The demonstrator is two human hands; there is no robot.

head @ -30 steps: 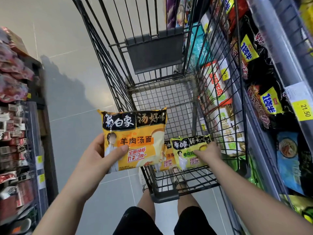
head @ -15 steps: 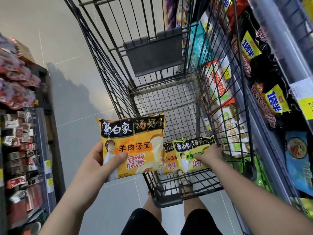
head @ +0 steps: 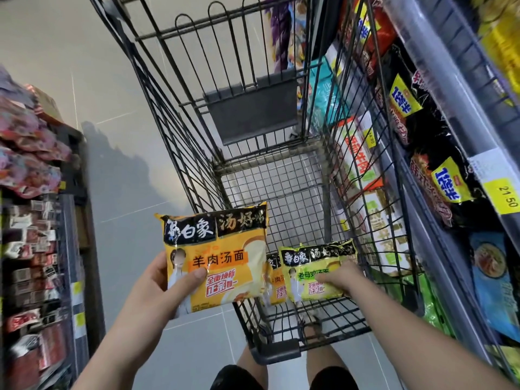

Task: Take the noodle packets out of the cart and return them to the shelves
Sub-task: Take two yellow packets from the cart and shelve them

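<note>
A black wire shopping cart (head: 180, 128) stands in front of me in the aisle. My left hand (head: 166, 288) grips a yellow-orange noodle packet (head: 225, 257) by its lower left corner, held up just left of the cart's near end. My right hand (head: 342, 280) reaches inside the cart and pinches a yellow-green noodle packet (head: 309, 268) near the cart's near right corner. Another orange noodle packet (head: 274, 280) lies in the cart behind it, mostly hidden.
Shelves of noodle packets (head: 439, 178) run close along the cart's right side, with a yellow price tag (head: 503, 195). A rack of red snack packets (head: 28, 220) lines the left. Grey tiled floor (head: 126, 178) lies between. My legs (head: 281, 372) stand behind the cart.
The view tilted slightly. My left hand keeps the orange packet at about the same spot. My right hand has closed on the green packet and lifted it a little.
</note>
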